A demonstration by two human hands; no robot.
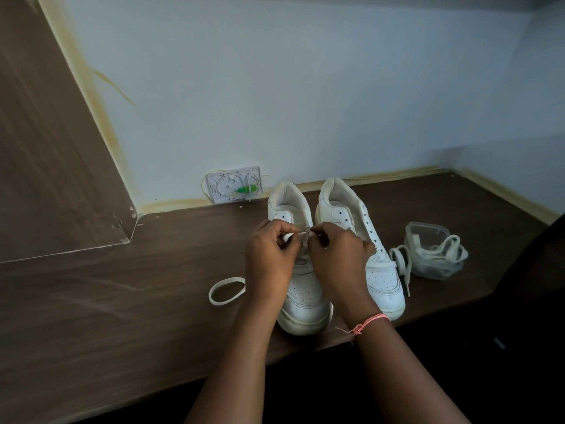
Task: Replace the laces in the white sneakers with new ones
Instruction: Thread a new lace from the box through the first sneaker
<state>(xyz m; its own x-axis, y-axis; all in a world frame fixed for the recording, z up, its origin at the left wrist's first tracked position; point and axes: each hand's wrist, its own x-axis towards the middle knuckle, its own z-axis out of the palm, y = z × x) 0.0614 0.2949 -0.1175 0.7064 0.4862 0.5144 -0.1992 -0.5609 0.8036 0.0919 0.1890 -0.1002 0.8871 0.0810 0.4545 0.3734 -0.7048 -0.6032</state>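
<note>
We see two white sneakers side by side on the brown table (122, 301), toes toward us, with both hands over the left sneaker (301, 289): the left hand (270, 255) has its grip pinched on the white lace end (290, 236), and the right hand (337, 255) pinches the same lace at the eyelets. At 3 o'clock from the right sneaker (376, 261) lies a loose lace (402, 264) and a clear container (431, 250) holding more laces; at 9 o'clock a lace loop (226, 290) rests on the table.

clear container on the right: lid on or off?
Off. The clear container has an open top with no lid on it, and white laces spill over its rim.
</note>
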